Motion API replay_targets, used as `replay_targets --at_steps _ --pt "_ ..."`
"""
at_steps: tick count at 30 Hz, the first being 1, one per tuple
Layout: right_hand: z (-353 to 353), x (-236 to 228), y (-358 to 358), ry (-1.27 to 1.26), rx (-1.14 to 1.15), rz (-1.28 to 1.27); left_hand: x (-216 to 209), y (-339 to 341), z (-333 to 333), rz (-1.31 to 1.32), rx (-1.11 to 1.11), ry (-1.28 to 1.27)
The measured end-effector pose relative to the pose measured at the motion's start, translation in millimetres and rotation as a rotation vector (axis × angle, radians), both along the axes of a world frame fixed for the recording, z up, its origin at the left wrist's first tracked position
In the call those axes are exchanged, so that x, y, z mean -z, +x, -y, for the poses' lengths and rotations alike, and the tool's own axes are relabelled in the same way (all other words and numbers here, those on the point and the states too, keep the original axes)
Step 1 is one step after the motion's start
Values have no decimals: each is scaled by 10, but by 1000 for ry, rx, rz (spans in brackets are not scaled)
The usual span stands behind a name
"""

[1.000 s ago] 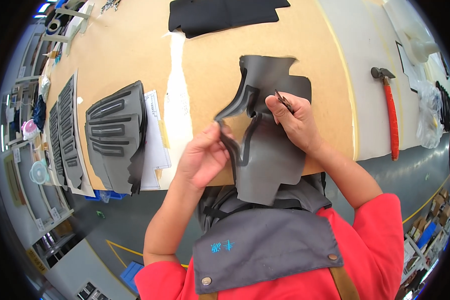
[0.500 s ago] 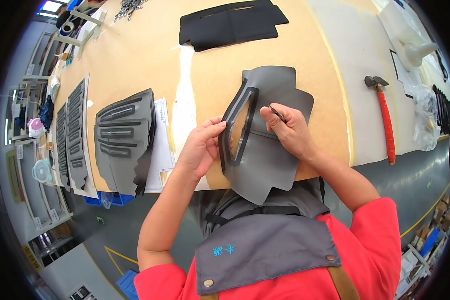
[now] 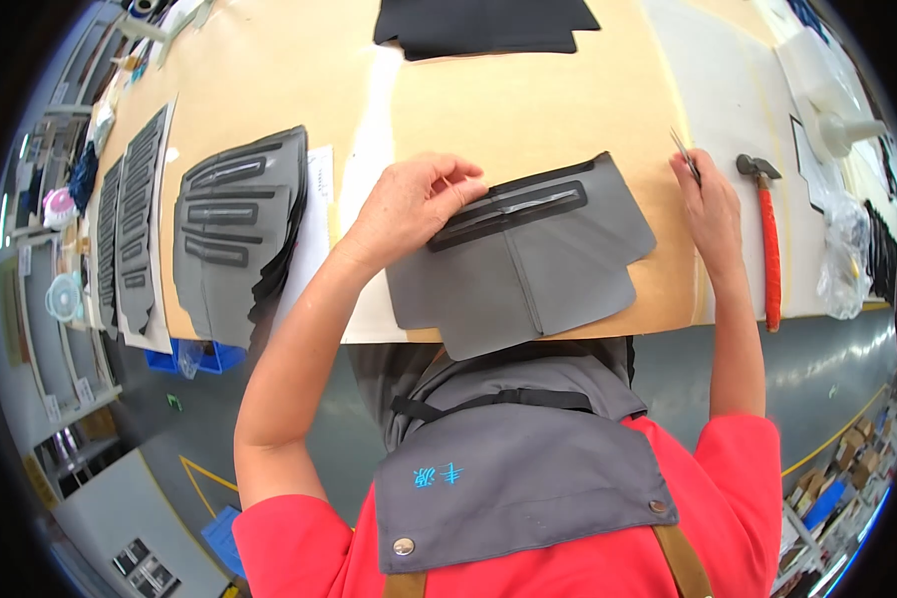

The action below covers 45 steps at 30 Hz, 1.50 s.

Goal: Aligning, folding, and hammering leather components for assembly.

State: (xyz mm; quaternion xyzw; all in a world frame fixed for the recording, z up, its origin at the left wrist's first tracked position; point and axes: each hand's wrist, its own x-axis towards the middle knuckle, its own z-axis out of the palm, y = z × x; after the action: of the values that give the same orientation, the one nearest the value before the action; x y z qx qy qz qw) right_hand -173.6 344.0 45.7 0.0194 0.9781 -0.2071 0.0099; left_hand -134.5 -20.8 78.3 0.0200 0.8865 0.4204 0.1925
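A grey sheet panel (image 3: pixel 568 284) lies flat on the table in front of me, its notched edge reaching the table's front. Near its far edge runs a black strip framing a long narrow slot (image 3: pixel 513 211). My left hand (image 3: pixel 409 204) pinches the panel's far left corner, with the fingers curled over it. Off to the right, apart from the panel, my right hand (image 3: pixel 713 204) grips a slim pointed metal tool (image 3: pixel 684 154), tips upward; it looks like tweezers. A hammer (image 3: pixel 767 229) with a red handle rests right of that hand.
Stacked grey panels (image 3: pixel 239 234) with black strips lie at left, with more strip-bearing pieces (image 3: pixel 142 219) beyond. A black panel (image 3: pixel 483 28) lies at the far side. Clear plastic bags (image 3: pixel 839 264) and a white funnel-shaped piece (image 3: pixel 852 132) are at right.
The panel has gone from tilted up in my left hand, slot gaping, to flat on the table and turned. My right hand has moved right, away from it, with the tool.
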Motion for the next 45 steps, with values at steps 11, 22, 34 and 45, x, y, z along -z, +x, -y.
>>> replay_targets --at_steps 11,22,34,45 --pt "597 -204 -188 -129 -744 -92 134 634 332 -290 -181 -304" --pt "401 -200 -347 -719 -353 628 119 589 308 -25 -258 4" --pt "200 -219 133 -769 -156 793 191 664 255 180 -584 525" --pt "543 -273 404 -1131 123 713 284 764 376 292 -605 728"
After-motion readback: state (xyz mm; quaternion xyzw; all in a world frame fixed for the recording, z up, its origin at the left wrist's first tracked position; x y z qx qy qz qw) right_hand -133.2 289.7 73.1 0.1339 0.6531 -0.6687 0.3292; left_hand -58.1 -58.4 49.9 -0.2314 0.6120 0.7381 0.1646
